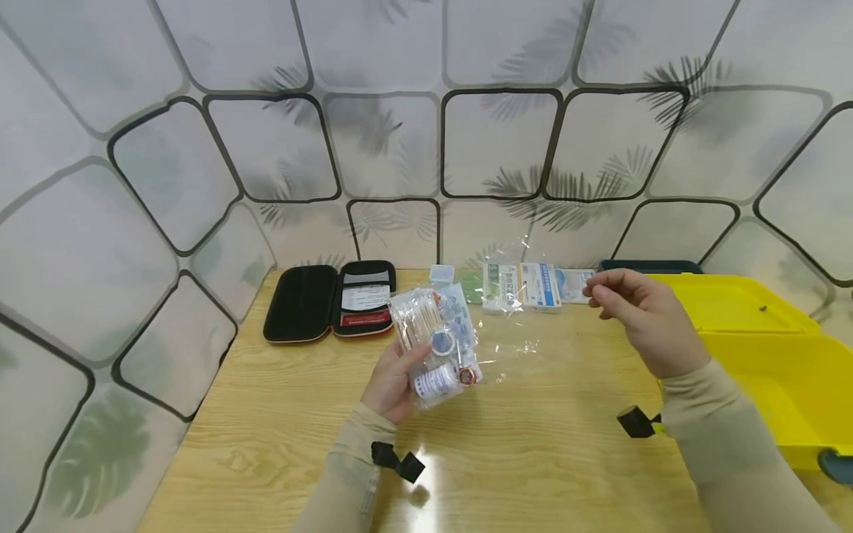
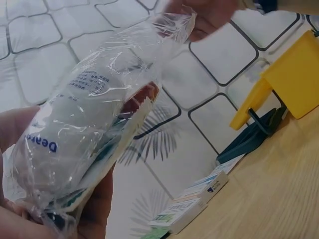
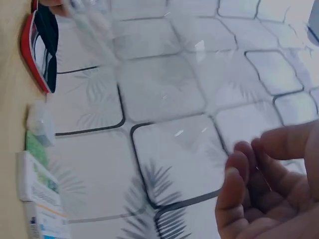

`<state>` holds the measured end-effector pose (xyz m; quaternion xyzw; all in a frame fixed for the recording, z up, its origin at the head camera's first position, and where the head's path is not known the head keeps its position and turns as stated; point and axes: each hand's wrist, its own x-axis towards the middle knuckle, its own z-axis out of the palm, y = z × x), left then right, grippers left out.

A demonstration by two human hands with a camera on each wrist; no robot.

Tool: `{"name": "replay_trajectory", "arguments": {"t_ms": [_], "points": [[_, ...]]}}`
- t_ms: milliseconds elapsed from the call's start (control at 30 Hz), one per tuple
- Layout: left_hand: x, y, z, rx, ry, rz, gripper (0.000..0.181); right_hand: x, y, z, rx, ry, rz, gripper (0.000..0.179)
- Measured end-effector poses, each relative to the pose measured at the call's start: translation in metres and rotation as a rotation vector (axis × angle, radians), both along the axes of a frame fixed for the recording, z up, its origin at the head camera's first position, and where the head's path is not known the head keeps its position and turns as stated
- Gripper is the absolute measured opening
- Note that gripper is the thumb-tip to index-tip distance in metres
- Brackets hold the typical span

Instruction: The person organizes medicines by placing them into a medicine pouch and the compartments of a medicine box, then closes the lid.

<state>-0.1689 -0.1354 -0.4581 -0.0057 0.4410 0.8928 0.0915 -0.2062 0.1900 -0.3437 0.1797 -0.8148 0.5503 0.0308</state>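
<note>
My left hand (image 1: 389,381) grips a clear plastic bag (image 1: 420,303) above the table. Inside are cotton swabs (image 1: 421,320), a round tape roll (image 1: 443,342) and a white wrapped roll (image 1: 436,382). The left wrist view shows a white packet (image 2: 70,124) with blue print through the film. Thumb and fingertips of my right hand (image 1: 649,318) come together at the right, where they appear to pinch the bag's transparent edge; the film there is hard to see. In the right wrist view that hand (image 3: 269,189) has its fingers curled.
An open black zip case (image 1: 300,303) lies at the back left. White boxes (image 1: 500,287), a blue-and-white packet (image 1: 574,284), a green item (image 1: 472,286) and a small pale item (image 1: 441,274) line the wall. An open yellow box (image 1: 766,385) stands at right.
</note>
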Motion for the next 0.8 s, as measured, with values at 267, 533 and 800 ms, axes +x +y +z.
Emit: {"name": "replay_trajectory", "arguments": {"t_ms": [267,533,800], "points": [[0.002,-0.027,0.014,-0.023,0.010,0.055,0.043,-0.012,-0.008,-0.066,0.082,-0.186,-0.060,0.028],[-0.004,-0.066,0.036,-0.129,0.065,0.091,0.039,-0.004,-0.073,-0.127,0.417,-0.048,0.228,0.018],[-0.005,-0.085,0.048,-0.181,0.060,0.069,0.041,0.024,-0.168,-0.141,0.727,0.299,0.614,0.048]]}}
